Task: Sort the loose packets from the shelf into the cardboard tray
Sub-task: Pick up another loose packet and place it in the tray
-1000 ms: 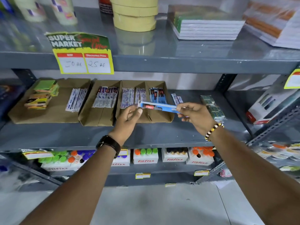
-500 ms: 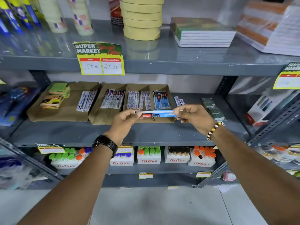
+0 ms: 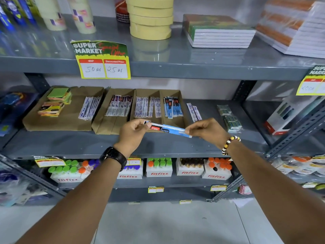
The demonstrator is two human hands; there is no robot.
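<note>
Left hand (image 3: 134, 132), fingers pinched shut on the left end of a blue pen packet (image 3: 168, 129); packet held level w/ both hands in front of the middle shelf's (image 3: 158, 147) front edge, just before the cardboard tray's (image 3: 182, 118) right-hand compartment. Right hand (image 3: 204, 128) pinches the packet's right end; two loose packets (image 3: 194, 111) lie on the shelf just right of the tray.

top shelf: stacked tape rolls (image 3: 150, 18), notebook stack (image 3: 219, 32) to their right | shelf edge: yellow price tag (image 3: 103, 60) marked 50 and 25 | bottom shelf: white fitfizz boxes (image 3: 159, 169) in a row, coloured caps | grey floor (image 3: 158, 224)
</note>
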